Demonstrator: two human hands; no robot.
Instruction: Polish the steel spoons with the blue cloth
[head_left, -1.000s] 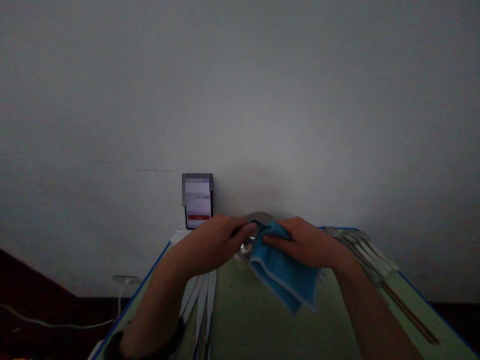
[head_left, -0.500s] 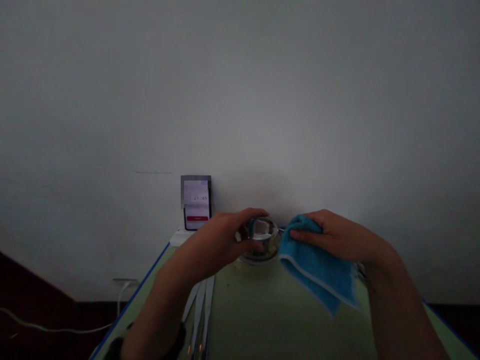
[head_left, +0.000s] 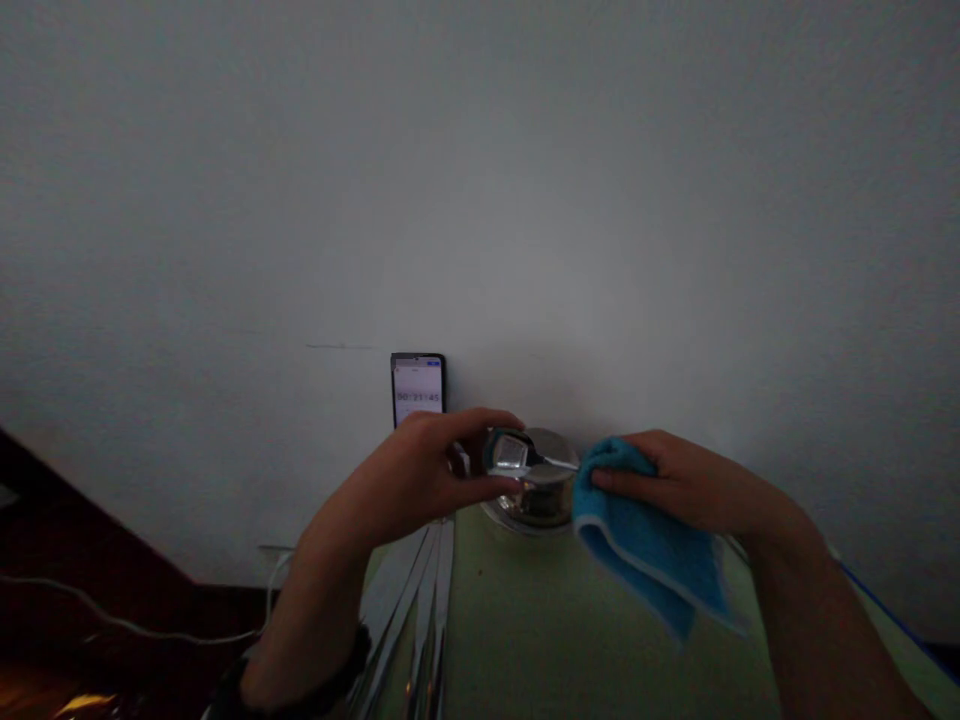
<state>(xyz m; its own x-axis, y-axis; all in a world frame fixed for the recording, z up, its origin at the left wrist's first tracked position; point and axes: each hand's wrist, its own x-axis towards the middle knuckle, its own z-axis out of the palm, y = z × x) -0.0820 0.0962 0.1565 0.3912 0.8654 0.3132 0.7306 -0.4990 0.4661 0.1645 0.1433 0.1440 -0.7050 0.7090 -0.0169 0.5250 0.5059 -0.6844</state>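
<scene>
My left hand is closed, thumb and fingers around the shiny rounded bowl of a metal spoon. The spoon's thin handle runs right, into a blue cloth with a pale edge. My right hand pinches this cloth at its top, and the rest of it hangs down over the table. Whether the right fingers grip the handle through the cloth is hidden. Just beyond the spoon stands a round, shiny metal container with a flat top and a wider rim at its base.
Several flat silver knives lie on the pale green table, left of centre, partly behind my left forearm. A phone showing a timer leans against the grey wall. A white cable runs at the lower left.
The view has shifted slightly, so phone, knives and container appear further right. My left hand now overlaps the phone's lower part. Both hands keep their hold on the spoon and the cloth.
</scene>
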